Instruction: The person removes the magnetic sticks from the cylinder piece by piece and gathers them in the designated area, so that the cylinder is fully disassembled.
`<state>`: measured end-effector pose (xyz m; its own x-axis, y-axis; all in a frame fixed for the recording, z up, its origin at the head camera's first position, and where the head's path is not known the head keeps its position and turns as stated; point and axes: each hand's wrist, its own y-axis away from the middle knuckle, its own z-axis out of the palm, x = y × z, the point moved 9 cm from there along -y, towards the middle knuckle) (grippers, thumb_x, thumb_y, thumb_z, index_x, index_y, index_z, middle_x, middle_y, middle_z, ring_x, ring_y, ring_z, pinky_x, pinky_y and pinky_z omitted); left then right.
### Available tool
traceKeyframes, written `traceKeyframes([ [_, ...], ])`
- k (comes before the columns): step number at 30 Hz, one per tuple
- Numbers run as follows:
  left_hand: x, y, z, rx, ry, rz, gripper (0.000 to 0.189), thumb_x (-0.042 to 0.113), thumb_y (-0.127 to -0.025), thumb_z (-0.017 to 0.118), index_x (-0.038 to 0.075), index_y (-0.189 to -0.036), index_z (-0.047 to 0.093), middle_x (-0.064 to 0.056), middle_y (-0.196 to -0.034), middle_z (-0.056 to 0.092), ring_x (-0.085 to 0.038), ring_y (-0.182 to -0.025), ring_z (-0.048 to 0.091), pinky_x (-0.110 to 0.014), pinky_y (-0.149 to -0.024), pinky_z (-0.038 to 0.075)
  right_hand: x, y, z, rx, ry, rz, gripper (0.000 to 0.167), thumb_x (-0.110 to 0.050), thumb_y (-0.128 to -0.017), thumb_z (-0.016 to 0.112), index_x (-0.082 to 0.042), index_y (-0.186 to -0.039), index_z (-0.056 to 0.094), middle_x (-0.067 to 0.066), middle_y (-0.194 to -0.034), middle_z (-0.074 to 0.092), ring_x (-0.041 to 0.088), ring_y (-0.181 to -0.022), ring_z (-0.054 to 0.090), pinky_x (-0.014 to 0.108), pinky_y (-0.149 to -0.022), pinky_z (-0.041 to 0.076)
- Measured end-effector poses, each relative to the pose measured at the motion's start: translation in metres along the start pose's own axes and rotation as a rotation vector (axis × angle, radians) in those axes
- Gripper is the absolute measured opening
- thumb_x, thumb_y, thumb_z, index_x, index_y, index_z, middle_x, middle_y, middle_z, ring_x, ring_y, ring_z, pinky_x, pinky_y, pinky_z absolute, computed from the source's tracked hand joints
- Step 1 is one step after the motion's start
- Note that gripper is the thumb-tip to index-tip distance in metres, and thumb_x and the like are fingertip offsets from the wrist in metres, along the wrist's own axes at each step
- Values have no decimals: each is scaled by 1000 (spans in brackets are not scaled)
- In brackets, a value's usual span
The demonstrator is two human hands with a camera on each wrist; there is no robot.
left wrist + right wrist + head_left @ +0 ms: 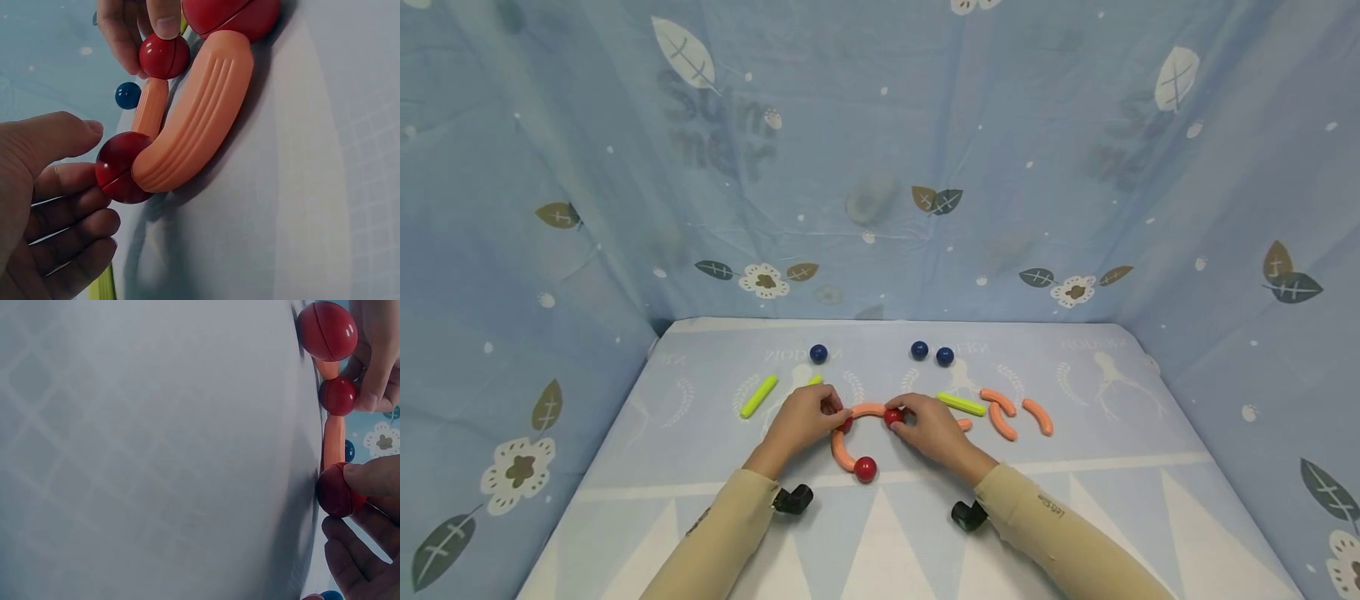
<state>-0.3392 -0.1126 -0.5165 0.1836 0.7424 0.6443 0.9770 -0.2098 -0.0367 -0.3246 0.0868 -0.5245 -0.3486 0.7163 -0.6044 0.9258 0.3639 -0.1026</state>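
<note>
My left hand (pixel 805 417) pinches a red ball (pixel 115 178) between thumb and index finger; its other fingers lie loosely bent. The right hand (pixel 936 429) holds a second red ball (pixel 337 490) between thumb and fingers. An orange curved stick (pixel 868 410) spans the two held balls. From the left hand's ball a second orange curved stick (pixel 200 115) runs toward the near side and ends at a third red ball (pixel 865 469), which no hand touches. Together these pieces form an open arc on the table.
Three blue balls (pixel 818 354) sit toward the back of the table (pixel 1112 492). Yellow-green sticks (pixel 759 396) lie beyond both hands. Several loose orange curved sticks (pixel 1038 417) lie to the right, one partly behind the right hand. Patterned blue cloth (pixel 880 275) walls in the back and sides.
</note>
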Motion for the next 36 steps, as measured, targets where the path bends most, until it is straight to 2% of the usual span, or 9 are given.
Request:
traceKeyframes([
  [3,2,-1,1,17,-2,11,19,30,-87,82,19,-81,67,7,-74,60,-11,-70,55,-30,-65,48,-1,0,0,1,-5,-12,29,-19,-92,77,-20,-121,72,-2,-120,70,13,-105,65,38,-93,55],
  [7,9,-5,6,35,-5,59,20,28,-87,82,14,-96,71,2,-87,64,-14,-79,58,-33,-73,52,-2,1,-1,10,-4,-28,31,-19,-91,78,-20,-121,72,-2,-119,69,12,-103,65,37,-91,55],
  [12,20,-9,17,8,-4,118,32,25,-89,81,10,-116,72,-4,-108,68,-19,-95,63,-36,-83,55,-6,1,-4,35,4,-62,32,-18,-90,79,-18,-121,71,0,-122,67,15,-105,65,39,-91,55],
  [16,29,-14,22,-13,-9,159,35,22,-89,80,11,-122,72,-5,-113,69,-20,-97,64,-36,-83,55,-6,1,-6,41,-5,-54,33,-19,-90,79,-17,-121,70,1,-123,66,18,-106,65,39,-91,55],
  [20,36,-19,27,-42,-34,179,32,23,-90,78,14,-120,73,-4,-109,70,-18,-93,64,-35,-81,55,-5,1,-6,48,-14,-51,33,-19,-89,80,-16,-121,70,1,-122,66,18,-105,66,39,-90,56],
  [24,36,-24,33,-69,-43,164,25,24,-91,78,16,-114,75,0,-102,70,-14,-88,62,-33,-79,54,-4,1,-4,44,-7,-48,33,-19,-88,80,-18,-120,71,0,-119,66,15,-99,64,36,-87,55],
  [30,34,-26,37,-65,-50,164,12,17,-90,78,17,-102,76,5,-94,68,-11,-83,59,-33,-79,53,-4,1,-2,34,7,-37,34,-19,-88,81,-18,-120,71,0,-116,67,13,-96,62,34,-84,55],
  [36,32,-27,38,-59,-35,154,8,15,-89,79,17,-97,77,6,-92,68,-12,-84,60,-33,-82,53,-3,0,-1,19,12,-16,35,-19,-89,80,-17,-122,70,0,-115,67,13,-97,63,33,-85,55],
])
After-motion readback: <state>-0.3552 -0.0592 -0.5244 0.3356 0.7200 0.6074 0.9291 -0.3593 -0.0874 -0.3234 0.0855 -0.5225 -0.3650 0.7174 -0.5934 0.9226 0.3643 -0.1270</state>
